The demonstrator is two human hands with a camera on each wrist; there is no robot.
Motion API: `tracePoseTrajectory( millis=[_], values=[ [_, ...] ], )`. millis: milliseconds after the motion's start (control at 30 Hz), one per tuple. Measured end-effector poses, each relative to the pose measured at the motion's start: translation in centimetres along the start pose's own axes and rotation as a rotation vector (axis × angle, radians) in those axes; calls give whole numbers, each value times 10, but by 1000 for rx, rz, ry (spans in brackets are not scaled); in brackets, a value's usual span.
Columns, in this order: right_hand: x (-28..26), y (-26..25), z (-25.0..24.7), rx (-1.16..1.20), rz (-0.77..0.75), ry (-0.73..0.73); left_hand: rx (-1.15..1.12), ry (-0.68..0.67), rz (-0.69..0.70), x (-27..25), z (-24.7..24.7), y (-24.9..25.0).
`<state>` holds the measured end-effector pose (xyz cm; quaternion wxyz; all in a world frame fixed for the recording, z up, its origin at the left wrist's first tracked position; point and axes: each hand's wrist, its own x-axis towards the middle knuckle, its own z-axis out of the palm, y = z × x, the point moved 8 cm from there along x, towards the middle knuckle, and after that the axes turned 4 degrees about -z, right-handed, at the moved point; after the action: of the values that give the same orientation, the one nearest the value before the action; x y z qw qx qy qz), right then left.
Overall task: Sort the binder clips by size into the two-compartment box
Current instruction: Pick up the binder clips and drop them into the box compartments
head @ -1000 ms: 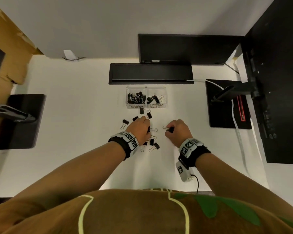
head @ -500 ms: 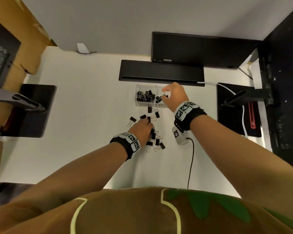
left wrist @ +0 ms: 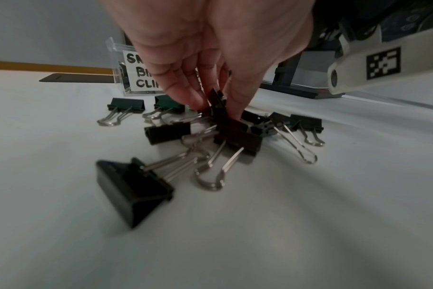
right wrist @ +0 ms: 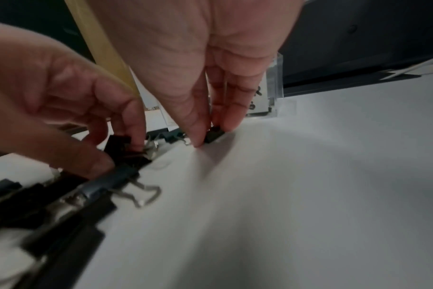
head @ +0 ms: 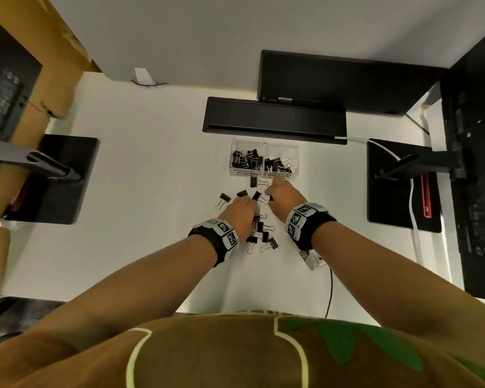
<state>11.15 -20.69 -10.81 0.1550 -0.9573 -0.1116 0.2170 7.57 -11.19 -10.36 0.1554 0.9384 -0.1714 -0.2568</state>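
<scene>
right fingers (right wrist: 198,125) pinch a small binder clip (right wrist: 214,135) on the desk (head: 151,219); left fingers (left wrist: 185,93) clamp another clip (left wrist: 216,97) in the loose pile (head: 263,233). two-compartment box (head: 264,172) partly filled; roughly a dozen clips remain unsorted.

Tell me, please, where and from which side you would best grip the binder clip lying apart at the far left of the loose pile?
Probably by the black body of the leftmost clip, pinched from above across its two sloping faces. It lies flat and clear of its neighbours, wire handles pointing toward the person.
</scene>
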Motion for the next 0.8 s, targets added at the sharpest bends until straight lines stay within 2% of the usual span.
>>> tracePoseTrajectory(
  millis=[200, 367, 500, 667, 800],
  values=[
    [-17, 6, -8, 154, 20, 105, -42, -10, 0, -1, 1, 0],
    [-24, 4, -55, 318, 34, 294, -58, 1, -4, -2, -1, 2],
    [-12, 16, -91, 325, 103, 414, -16, -5, -2, -3, 2, 0],
    [2, 23, -97, 266, 135, 377, 25, 8, 6, -7, 2, 0],
    [-1, 1, -90, 220, 32, 374, 13, 1, 4, -8, -1, 0]
  ],
)
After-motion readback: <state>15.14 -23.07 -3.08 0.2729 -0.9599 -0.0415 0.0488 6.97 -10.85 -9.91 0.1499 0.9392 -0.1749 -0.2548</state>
